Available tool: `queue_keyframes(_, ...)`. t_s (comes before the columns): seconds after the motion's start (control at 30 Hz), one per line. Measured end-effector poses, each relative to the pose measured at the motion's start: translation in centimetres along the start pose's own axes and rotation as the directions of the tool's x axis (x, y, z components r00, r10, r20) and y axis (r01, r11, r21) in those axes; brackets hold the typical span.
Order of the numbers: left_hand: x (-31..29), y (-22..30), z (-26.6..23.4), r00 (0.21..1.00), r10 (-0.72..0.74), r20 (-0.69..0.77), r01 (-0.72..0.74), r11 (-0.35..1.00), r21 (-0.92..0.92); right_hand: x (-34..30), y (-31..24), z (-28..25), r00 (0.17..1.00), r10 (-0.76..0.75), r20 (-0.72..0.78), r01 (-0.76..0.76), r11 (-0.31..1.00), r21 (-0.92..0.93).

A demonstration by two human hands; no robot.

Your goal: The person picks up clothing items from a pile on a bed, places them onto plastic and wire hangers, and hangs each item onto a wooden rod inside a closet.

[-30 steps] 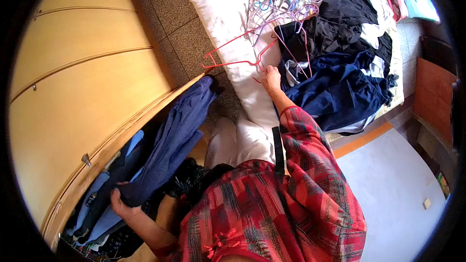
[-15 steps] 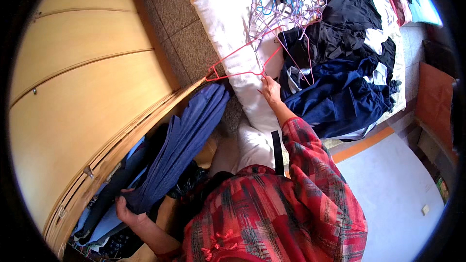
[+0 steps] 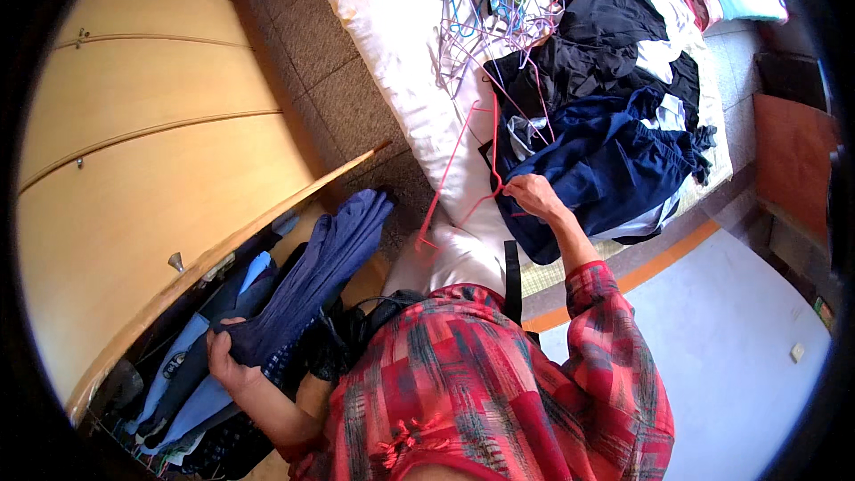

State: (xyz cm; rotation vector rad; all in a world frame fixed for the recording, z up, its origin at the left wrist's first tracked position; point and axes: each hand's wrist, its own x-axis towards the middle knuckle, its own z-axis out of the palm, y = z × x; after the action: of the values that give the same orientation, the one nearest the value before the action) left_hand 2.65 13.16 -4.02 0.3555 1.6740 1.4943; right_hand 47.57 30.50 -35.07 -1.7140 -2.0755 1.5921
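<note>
A red wire hanger (image 3: 463, 174) lies on the white sheet of a bed (image 3: 401, 62), and the person's right hand (image 3: 533, 197) pinches it at its hook end, fingers closed around the thin wire beside a heap of dark blue clothing (image 3: 606, 169). The hanger's triangle trails away from that hand toward the bed's edge, so it looks gripped by the hook to lift it free of the pile. Farther up the bed sits a tangle of coloured wire hangers (image 3: 494, 9), and beside it a mound of black garments (image 3: 614, 44).

The left hand (image 3: 233, 358) is well apart from the hanger, low at the person's left. It grips a long dark blue garment (image 3: 316, 281), fingers curled over bunched cloth, while the rest drapes up and out of an open wardrobe (image 3: 134, 187). Held at one end like this, the garment appears to be kept from slipping back among the light blue and dark clothes (image 3: 191, 365) packed inside. The pale wooden door stands ajar just above it.

The person wears a red plaid shirt (image 3: 499, 392). A pale floor (image 3: 739, 338) shows at the right.
</note>
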Motion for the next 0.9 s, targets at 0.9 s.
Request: queue_keyframes(0.9, 0.2, -0.3, 3.7, 0.97, -0.084, 0.228, 0.088, 0.996, -0.01, -7.5, 2.5, -10.9, 0.887, 0.382, -0.258, -0.093, 0.697, 0.711)
